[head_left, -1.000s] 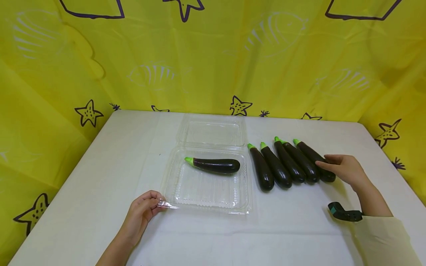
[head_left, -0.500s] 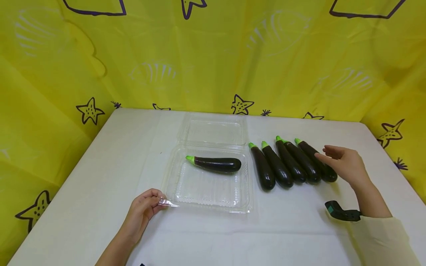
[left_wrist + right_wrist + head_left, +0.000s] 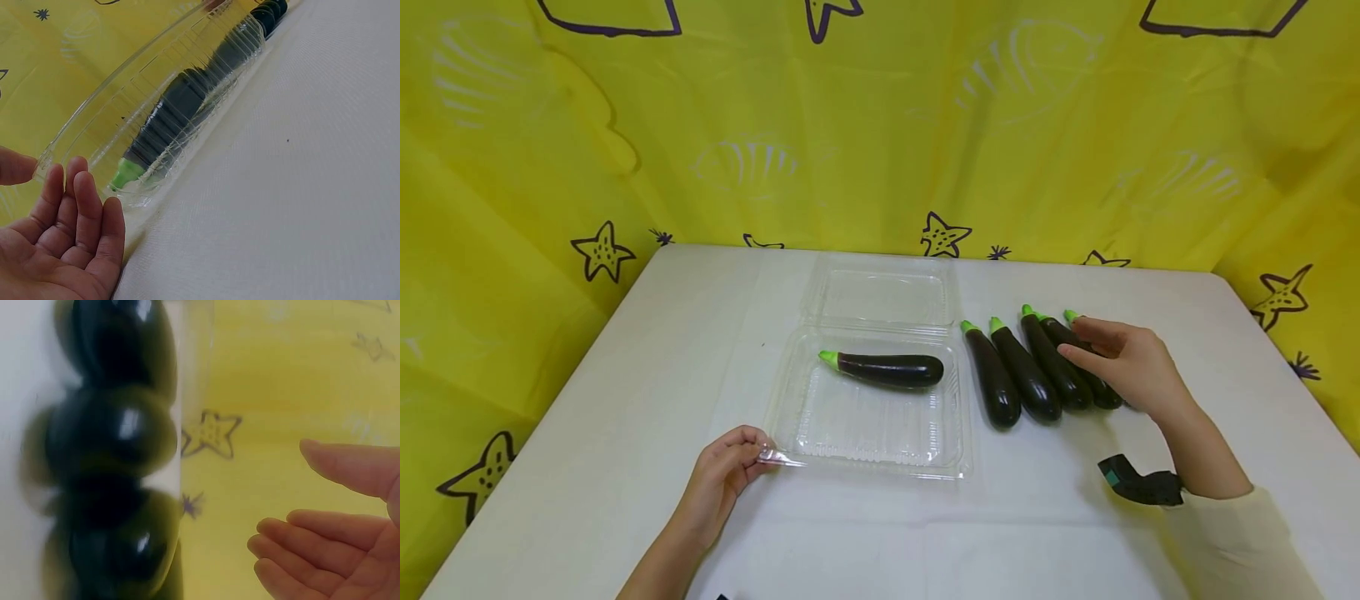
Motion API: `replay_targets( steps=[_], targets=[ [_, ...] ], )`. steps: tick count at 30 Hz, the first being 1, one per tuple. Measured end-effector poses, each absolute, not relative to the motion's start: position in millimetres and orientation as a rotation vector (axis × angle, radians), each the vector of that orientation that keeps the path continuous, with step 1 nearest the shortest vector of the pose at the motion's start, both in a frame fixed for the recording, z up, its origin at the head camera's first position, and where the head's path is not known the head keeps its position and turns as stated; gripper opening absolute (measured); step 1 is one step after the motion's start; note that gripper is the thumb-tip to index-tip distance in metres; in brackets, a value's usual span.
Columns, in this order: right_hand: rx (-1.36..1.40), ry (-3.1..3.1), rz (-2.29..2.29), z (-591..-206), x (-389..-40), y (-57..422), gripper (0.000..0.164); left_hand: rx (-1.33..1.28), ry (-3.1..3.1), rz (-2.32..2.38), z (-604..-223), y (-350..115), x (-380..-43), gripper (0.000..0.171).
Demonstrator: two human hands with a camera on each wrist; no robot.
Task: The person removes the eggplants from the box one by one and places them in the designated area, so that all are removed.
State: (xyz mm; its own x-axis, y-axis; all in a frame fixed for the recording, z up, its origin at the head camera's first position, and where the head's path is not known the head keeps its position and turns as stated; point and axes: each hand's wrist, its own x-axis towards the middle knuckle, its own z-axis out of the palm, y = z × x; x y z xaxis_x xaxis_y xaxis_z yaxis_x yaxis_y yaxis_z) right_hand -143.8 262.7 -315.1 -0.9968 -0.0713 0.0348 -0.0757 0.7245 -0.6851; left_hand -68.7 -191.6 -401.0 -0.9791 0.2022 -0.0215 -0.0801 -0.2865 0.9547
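Note:
An open clear plastic clamshell container (image 3: 865,433) lies on the table with its lid (image 3: 880,296) folded back. One eggplant (image 3: 891,371) with a green stem end lies across its base. My left hand (image 3: 722,475) pinches the near left corner of the rim between thumb and fingers, as the left wrist view also shows. To the right of the container, several eggplants (image 3: 992,379) lie side by side, green ends pointing away. Above the right end of that row hovers my right hand (image 3: 1123,367), thumb and fingers apart with nothing between them. It covers most of the rightmost eggplant (image 3: 1071,315).
A white cloth covers the table (image 3: 625,400). Behind and at both sides hangs a yellow curtain (image 3: 865,125) with sea-creature drawings. A dark wrist camera (image 3: 1142,483) sits on my right wrist, below the hand.
My right hand has lifted off the rightmost eggplant and shifted left over the row. The left hand, the container and the eggplants stay where they were.

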Motion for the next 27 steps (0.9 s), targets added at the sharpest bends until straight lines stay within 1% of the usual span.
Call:
replay_targets(
  steps=[12, 16, 24, 27],
  targets=[
    [0.361, -2.910, 1.177, -316.8, -137.5, 218.2, 0.052, 0.167, 1.753, 2.364, -402.3, -192.7, -68.6, 0.019],
    [0.402, -2.900, 1.181, -318.6, -136.9, 203.2, 0.050, 0.168, 1.763, 2.359, -402.2, -192.6, -68.6, 0.019],
    [0.549, -2.835, 1.055, -325.9, -135.1, 178.4, 0.046, 0.168, 1.762, 2.363, -403.5, -193.2, -68.8, 0.020],
    [0.602, -2.802, 1.032, -328.6, -135.9, 170.3, 0.047, 0.172, 1.758, 2.364, -403.9, -193.4, -68.7, 0.019]
  ],
)
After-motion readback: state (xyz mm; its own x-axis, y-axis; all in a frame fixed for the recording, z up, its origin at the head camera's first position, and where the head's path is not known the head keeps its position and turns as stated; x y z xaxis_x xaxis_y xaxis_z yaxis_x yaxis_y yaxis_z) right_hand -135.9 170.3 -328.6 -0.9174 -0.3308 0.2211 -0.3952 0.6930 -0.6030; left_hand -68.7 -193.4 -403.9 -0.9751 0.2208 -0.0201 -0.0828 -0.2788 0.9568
